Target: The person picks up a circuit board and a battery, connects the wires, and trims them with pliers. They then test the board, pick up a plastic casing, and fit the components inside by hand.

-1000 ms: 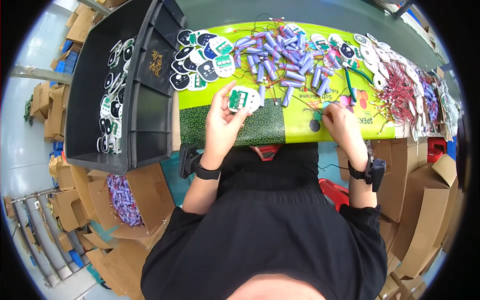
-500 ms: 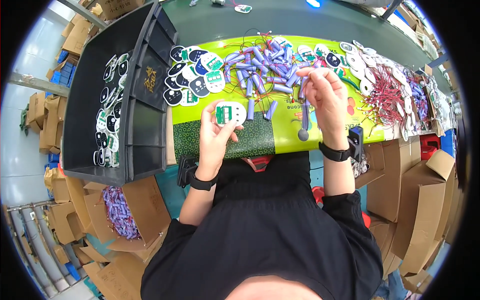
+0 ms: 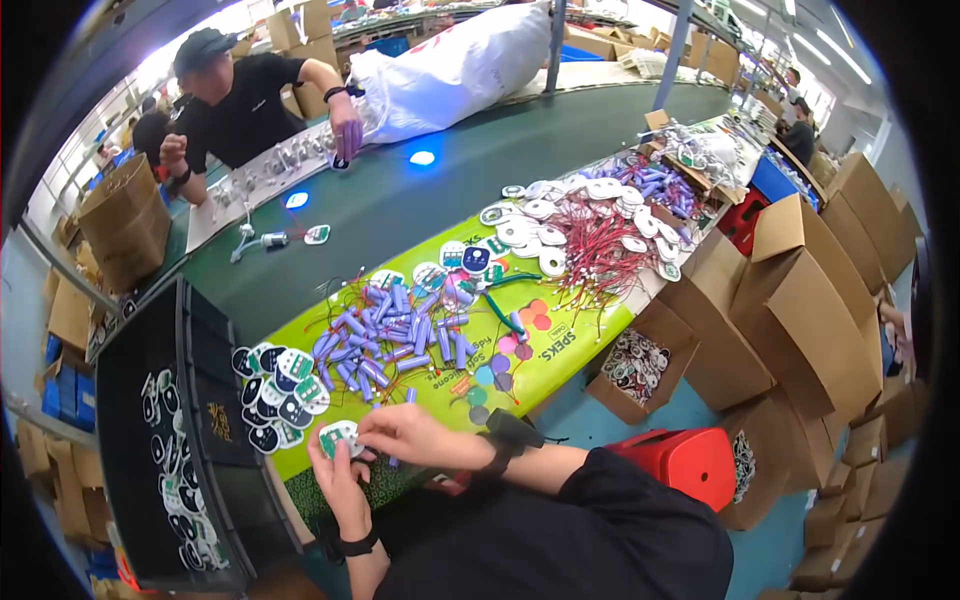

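Note:
My left hand is closed around the edge of a white rounded disc with a green circuit board, close to the front edge of the table. Right beside it is my right hand, its fingers pinched together at the disc's right side. Whatever sits between those fingertips is too small to make out. Just beyond the hands lies a heap of purple cylindrical batteries with red and black leads. Overlapping white and black discs are spread to the left of that heap.
A black bin with more discs stands at the left. Green-handled pliers lie right of the batteries. Red wires and white ring-shaped parts cover the right side. Across the green belt a co-worker handles parts.
My right hand has come left from the batteries to the disc in my left hand. The view has swung up and right, bringing the co-worker and belt into sight.

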`<state>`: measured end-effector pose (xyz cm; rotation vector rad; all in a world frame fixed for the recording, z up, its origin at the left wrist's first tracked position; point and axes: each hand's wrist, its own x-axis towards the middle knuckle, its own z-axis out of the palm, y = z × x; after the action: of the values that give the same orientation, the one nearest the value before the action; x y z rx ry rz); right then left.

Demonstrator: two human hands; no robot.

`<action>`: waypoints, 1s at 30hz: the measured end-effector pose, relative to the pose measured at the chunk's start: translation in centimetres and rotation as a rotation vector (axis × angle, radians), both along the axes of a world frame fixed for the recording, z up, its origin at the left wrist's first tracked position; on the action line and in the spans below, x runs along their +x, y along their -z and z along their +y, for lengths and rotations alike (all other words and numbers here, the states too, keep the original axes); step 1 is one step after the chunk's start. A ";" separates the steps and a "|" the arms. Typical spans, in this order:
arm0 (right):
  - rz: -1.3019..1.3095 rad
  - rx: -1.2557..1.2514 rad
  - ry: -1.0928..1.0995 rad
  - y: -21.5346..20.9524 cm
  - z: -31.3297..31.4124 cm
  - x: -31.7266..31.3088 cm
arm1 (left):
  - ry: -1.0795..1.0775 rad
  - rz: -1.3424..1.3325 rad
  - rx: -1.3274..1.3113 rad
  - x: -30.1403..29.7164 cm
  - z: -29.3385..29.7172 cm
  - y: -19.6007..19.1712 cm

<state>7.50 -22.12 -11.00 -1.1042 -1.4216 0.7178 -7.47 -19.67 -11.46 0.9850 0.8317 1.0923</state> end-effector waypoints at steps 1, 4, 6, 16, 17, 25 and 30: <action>-0.025 0.013 0.015 -0.2 0.0 -0.1 | 0.014 -0.004 0.008 -0.1 0.2 0.0; -0.037 -0.013 -0.011 -0.8 -0.3 -0.4 | 0.014 0.046 0.089 -0.2 0.1 0.1; -0.088 0.017 -0.016 -0.7 -0.1 -0.7 | 0.003 0.054 0.115 0.0 0.1 0.2; -0.004 0.016 -0.036 0.5 0.7 -0.8 | -0.102 0.136 0.152 -0.6 -0.2 0.6; 0.037 -0.027 -0.042 0.5 0.5 -0.6 | -0.124 0.169 0.194 -0.1 -0.3 0.8; 0.111 -0.146 -0.083 0.8 0.0 -0.8 | -0.072 0.146 0.183 -0.4 -0.6 0.6; 0.092 -0.151 -0.100 0.4 0.1 -0.8 | -0.077 0.149 0.184 -0.7 -0.7 0.5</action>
<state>6.73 -22.02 -11.38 -1.1073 -1.3692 0.9484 -8.20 -20.37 -11.97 1.2078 0.9071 1.1876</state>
